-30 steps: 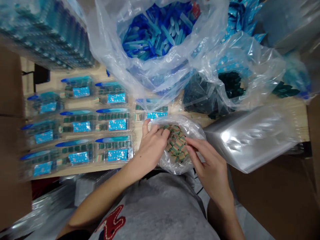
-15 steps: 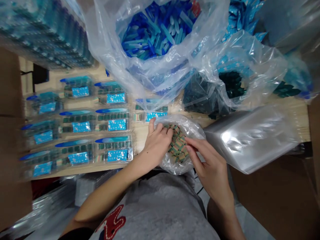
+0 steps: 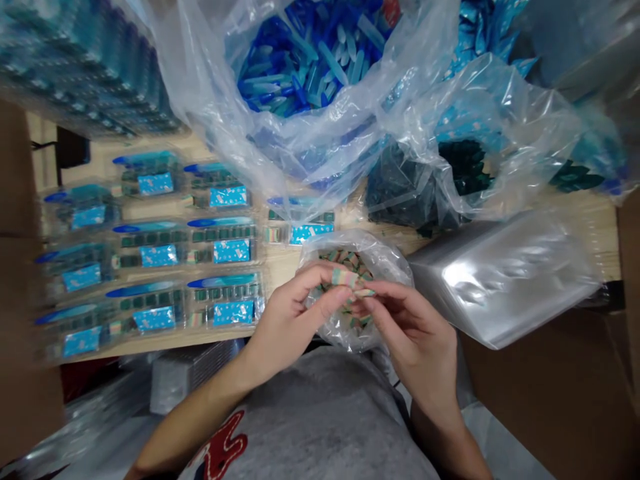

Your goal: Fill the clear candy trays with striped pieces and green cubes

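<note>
My left hand (image 3: pixel 290 317) pinches a small striped block (image 3: pixel 345 277), banded pink, pale yellow and green, between thumb and forefinger. Close against it, the thumb and forefinger of my right hand (image 3: pixel 417 333) are closed on another small striped piece (image 3: pixel 364 293). Whether the two pieces touch is hard to make out. Both hands are above a clear plastic bag (image 3: pixel 393 263) filled with similar striped blocks (image 3: pixel 345 257), partly hidden by my fingers. Just beyond this bag, a clear blister tray holds a blue dotted packet (image 3: pixel 311 233), dark green pieces and a blue pointed stick.
Several filled blister trays (image 3: pixel 233 250) lie in rows on the left of the wooden table (image 3: pixel 280 267). Stacked trays (image 3: pixel 90 73) rise at the back left. A large bag of blue sticks (image 3: pixel 315 63) stands behind. Clear plastic sleeves (image 3: pixel 505 280) lie at the right.
My left hand has drawn back from the bag's far rim and now pinches a striped block. My right hand has moved slightly left, and the hands have come together over the bag.
</note>
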`<action>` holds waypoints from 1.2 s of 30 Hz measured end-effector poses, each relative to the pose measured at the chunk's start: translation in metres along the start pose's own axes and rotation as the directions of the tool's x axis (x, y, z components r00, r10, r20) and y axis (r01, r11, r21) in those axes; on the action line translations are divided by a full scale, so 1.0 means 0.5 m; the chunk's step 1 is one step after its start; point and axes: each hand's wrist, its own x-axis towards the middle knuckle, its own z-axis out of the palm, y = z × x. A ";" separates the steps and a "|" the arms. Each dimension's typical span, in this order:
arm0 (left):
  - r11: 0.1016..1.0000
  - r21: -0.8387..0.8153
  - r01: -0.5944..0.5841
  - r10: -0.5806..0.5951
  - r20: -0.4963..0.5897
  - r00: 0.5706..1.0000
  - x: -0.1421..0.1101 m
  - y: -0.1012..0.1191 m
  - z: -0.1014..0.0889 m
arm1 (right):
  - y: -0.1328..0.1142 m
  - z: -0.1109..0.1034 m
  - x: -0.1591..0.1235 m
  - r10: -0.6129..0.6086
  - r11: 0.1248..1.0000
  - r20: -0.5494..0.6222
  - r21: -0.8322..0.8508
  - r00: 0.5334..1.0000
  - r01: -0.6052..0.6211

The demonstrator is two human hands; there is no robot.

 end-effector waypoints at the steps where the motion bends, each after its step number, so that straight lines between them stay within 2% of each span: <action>1: 1.000 0.026 -0.018 0.019 -0.015 1.000 -0.001 -0.002 0.000 | 0.000 0.002 0.000 0.004 1.000 -0.023 0.016 1.000 -0.003; 5: 0.959 0.255 -0.119 0.121 0.008 0.993 -0.008 -0.012 0.000 | 0.001 -0.001 0.000 0.009 1.000 -0.049 0.029 0.999 -0.008; 8: 0.864 0.448 -0.232 0.224 0.071 0.972 -0.016 -0.011 0.000 | 0.002 -0.011 -0.001 -0.013 0.999 0.019 -0.044 1.000 0.014; 10: 0.798 0.528 -0.292 0.243 0.161 0.956 -0.019 -0.006 -0.002 | 0.005 -0.020 -0.003 -0.047 0.993 0.061 -0.110 0.997 0.054; 13: 0.761 0.564 -0.320 0.161 0.314 0.936 -0.010 -0.013 -0.001 | 0.012 -0.033 -0.008 -0.081 0.979 0.086 -0.178 0.993 0.096; 14: 0.756 0.581 -0.302 0.133 0.315 0.940 -0.002 -0.020 0.002 | 0.015 -0.036 -0.010 -0.079 0.978 0.073 -0.188 0.994 0.092; 16: 0.719 0.650 -0.247 0.111 0.243 0.964 0.019 -0.041 0.013 | 0.020 -0.042 -0.016 -0.066 0.981 -0.001 -0.181 0.998 0.065; 18: 0.629 0.749 -0.206 0.104 0.181 0.978 0.045 -0.062 0.030 | 0.023 -0.044 -0.020 -0.050 0.988 -0.093 -0.147 0.994 0.036; 22: 0.425 0.876 -0.229 0.001 0.252 0.968 0.087 -0.077 0.059 | 0.023 -0.044 -0.019 -0.047 0.995 -0.177 -0.098 0.983 0.030; 25: 0.386 0.884 -0.264 -0.003 0.287 0.958 0.099 -0.073 0.062 | 0.021 -0.043 -0.014 -0.046 0.996 -0.213 -0.082 0.976 0.028; 27: 0.423 0.866 -0.266 0.008 0.290 0.957 0.099 -0.072 0.056 | 0.021 -0.041 -0.011 -0.030 0.998 -0.239 -0.069 0.971 0.014; 28: 0.474 0.841 -0.261 0.022 0.285 0.958 0.096 -0.071 0.051 | 0.021 -0.040 -0.009 -0.024 0.998 -0.254 -0.063 0.967 0.008; 30: 0.661 0.712 -0.238 0.066 0.261 0.963 0.084 -0.066 0.039 | 0.021 -0.036 -0.005 -0.023 0.999 -0.279 -0.047 0.960 0.010; 32: 0.874 0.458 -0.164 0.067 0.220 0.973 0.067 -0.054 0.023 | 0.022 -0.029 0.001 -0.034 0.999 -0.287 -0.030 0.957 0.026; 33: 0.942 0.317 -0.112 0.045 0.211 0.976 0.058 -0.045 0.015 | 0.022 -0.025 0.004 -0.039 0.999 -0.279 -0.021 0.959 0.034; 35: 0.992 0.129 -0.020 -0.008 0.209 0.978 0.039 -0.025 0.001 | 0.021 -0.015 0.010 -0.047 0.999 -0.247 -0.011 0.968 0.045; 36: 0.995 0.095 -0.007 -0.012 0.204 0.979 0.031 -0.016 -0.005 | 0.019 -0.011 0.012 -0.051 0.999 -0.229 -0.012 0.972 0.049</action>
